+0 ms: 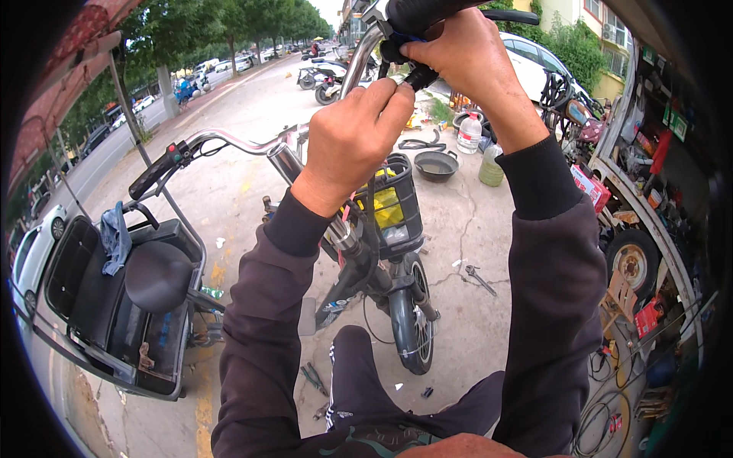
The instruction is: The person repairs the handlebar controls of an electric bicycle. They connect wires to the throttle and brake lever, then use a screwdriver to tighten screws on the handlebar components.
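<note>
I am raised up to the right end of an electric bike's chrome handlebar (359, 61). My right hand (458, 57) is wrapped over the black grip and lever mount (416, 14), with the brake lever (513, 15) sticking out to the right. My left hand (359, 130) is just below it, fingers pinched on a small black part (421, 76) under the mount. What exactly that part is stays hidden by my fingers. Both dark sleeves rise from the lower edge.
The bike's left grip (156, 172), front basket (398, 206) and front wheel (412, 320) are below. A vehicle with an open seat box (114, 298) stands left. On the concrete lie a black pan (437, 164), plastic bottles (469, 133), a wrench (481, 278) and pliers (313, 378). Shop clutter with a wheel (634, 259) lines the right.
</note>
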